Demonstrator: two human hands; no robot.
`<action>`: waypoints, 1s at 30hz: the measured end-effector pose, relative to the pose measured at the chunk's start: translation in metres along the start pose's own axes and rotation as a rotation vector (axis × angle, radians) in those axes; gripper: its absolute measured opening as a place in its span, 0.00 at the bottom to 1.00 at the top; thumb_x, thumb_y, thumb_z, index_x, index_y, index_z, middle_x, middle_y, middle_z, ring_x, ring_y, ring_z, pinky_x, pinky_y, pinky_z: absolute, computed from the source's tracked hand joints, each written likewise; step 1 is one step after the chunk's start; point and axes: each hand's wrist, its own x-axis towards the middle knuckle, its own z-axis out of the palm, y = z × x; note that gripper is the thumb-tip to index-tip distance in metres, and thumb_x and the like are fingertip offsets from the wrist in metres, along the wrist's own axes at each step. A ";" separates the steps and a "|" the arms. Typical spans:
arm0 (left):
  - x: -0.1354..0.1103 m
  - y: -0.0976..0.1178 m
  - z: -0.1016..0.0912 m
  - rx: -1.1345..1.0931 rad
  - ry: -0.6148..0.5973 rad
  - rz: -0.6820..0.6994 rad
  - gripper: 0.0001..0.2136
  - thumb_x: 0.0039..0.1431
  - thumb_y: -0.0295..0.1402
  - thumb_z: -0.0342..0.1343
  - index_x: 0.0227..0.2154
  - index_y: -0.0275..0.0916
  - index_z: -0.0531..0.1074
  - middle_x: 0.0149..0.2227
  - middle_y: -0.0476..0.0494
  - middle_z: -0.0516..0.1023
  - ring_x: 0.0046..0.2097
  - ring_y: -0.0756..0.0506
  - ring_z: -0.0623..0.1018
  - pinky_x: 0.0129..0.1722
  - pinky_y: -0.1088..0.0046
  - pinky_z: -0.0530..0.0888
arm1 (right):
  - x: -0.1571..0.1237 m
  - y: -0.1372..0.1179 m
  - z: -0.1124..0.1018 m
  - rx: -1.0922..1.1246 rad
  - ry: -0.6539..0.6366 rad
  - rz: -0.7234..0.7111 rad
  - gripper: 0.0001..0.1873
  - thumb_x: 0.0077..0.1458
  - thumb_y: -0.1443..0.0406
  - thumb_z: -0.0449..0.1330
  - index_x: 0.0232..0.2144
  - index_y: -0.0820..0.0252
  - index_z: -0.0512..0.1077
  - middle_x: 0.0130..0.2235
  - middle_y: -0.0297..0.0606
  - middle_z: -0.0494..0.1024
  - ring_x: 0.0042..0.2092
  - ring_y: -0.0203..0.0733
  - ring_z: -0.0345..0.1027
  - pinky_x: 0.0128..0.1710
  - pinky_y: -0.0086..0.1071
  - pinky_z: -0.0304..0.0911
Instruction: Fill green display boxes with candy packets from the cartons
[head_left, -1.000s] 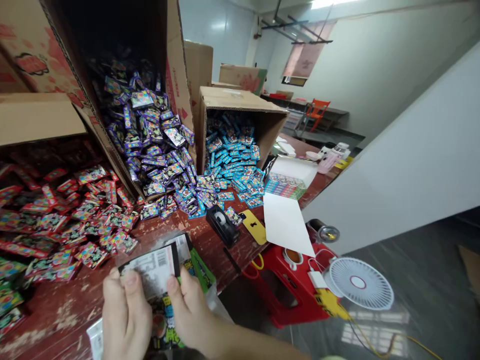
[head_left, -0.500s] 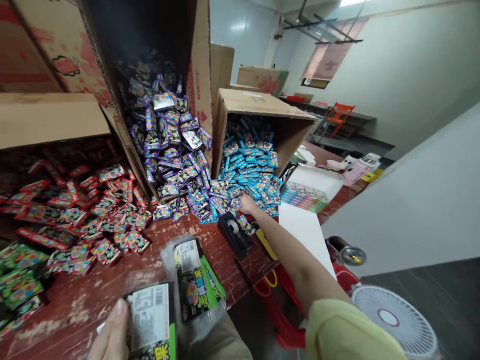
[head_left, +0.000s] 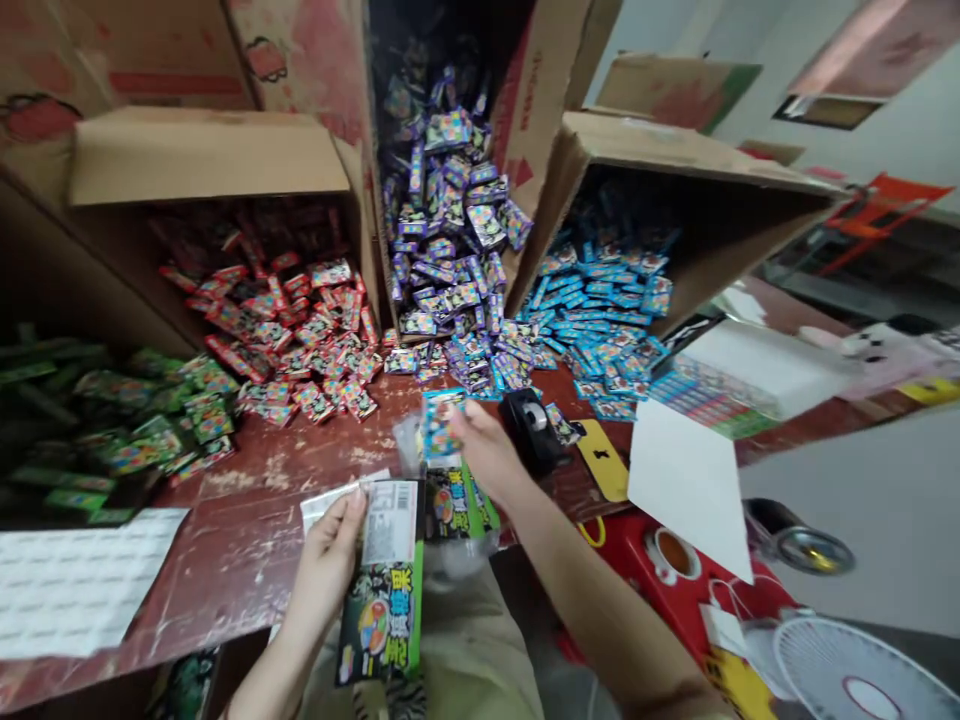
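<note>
My left hand [head_left: 328,540] grips the top of a black and green printed candy bag [head_left: 379,610], which has a white label and clear plastic at its upper edge. In front of my torso, my right hand [head_left: 486,450] pinches a small blue candy packet [head_left: 435,428] between thumb and fingers. Just beneath that packet lie more printed bags [head_left: 448,503] in clear plastic at the table edge. A black tape dispenser [head_left: 534,440] stands right of my right hand. Blue packets [head_left: 600,300] spill from the box at the right.
Tipped cardboard boxes hold purple packets [head_left: 442,255], red packets [head_left: 300,335] and green packets [head_left: 161,410]. A printed white sheet [head_left: 82,580] lies at left. To the right are a yellow phone [head_left: 602,460], a white board [head_left: 686,470], a cup [head_left: 673,555] and a fan [head_left: 862,670].
My right hand has come back from the blue pile with a blue packet, over the bags. My left hand and its bag appear further up and right, as the view turned left.
</note>
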 end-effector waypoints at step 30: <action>-0.038 0.018 -0.010 -0.181 -0.011 -0.076 0.19 0.48 0.51 0.61 0.29 0.37 0.73 0.23 0.49 0.75 0.26 0.48 0.73 0.29 0.76 0.70 | -0.020 -0.010 0.029 -0.403 -0.507 -0.245 0.10 0.43 0.61 0.70 0.29 0.60 0.79 0.39 0.38 0.73 0.41 0.38 0.69 0.43 0.33 0.64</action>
